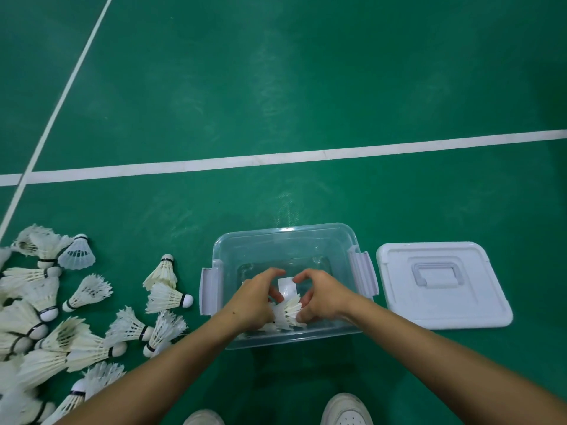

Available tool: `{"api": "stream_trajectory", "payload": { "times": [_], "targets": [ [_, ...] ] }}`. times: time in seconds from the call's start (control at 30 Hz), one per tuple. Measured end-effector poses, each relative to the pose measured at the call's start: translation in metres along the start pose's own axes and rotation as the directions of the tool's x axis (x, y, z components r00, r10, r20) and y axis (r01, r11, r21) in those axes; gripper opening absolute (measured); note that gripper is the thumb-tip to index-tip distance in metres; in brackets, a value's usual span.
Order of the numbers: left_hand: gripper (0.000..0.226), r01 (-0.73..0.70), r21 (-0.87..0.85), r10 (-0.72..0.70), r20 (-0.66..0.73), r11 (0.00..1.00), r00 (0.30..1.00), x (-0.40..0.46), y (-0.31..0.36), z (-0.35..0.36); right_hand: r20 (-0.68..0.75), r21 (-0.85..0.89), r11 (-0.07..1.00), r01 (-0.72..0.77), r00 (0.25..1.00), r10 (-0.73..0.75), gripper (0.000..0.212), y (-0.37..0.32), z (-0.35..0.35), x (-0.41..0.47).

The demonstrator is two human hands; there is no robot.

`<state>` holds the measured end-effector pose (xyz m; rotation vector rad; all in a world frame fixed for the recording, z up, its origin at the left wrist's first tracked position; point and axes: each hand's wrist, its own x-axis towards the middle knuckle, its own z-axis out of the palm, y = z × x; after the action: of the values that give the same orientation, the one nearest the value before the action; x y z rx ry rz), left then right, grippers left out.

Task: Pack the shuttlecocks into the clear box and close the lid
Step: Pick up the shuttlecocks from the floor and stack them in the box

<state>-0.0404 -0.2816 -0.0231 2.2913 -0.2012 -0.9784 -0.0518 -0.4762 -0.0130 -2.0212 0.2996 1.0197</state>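
Note:
The clear box [285,237] stands open on the green floor in front of me, with pale latches on its left and right sides. Both my hands reach down into it. My left hand [256,297] and my right hand [319,294] curl around a small bunch of white shuttlecocks [288,314] near the box's front wall, one hand on each side. The white lid [441,286] lies flat on the floor just right of the box, handle up. A loose pile of white feather shuttlecocks [61,326] is spread on the floor to the left.
White court lines [276,159] cross the green floor beyond the box. My two white shoes [346,409] show at the bottom edge, just behind the box. The nearest loose shuttlecocks [168,299] lie close to the box's left latch.

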Motion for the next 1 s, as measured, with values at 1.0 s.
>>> {"api": "stream_trajectory", "payload": {
  "times": [1.0],
  "targets": [
    [0.058,-0.149,-0.319,-0.112,-0.671,0.936,0.733,-0.169,-0.124,-0.173,-0.164,-0.085,0.788,0.609,0.772,-0.614,0.058,-0.189,0.049,-0.027]
  ]
}}
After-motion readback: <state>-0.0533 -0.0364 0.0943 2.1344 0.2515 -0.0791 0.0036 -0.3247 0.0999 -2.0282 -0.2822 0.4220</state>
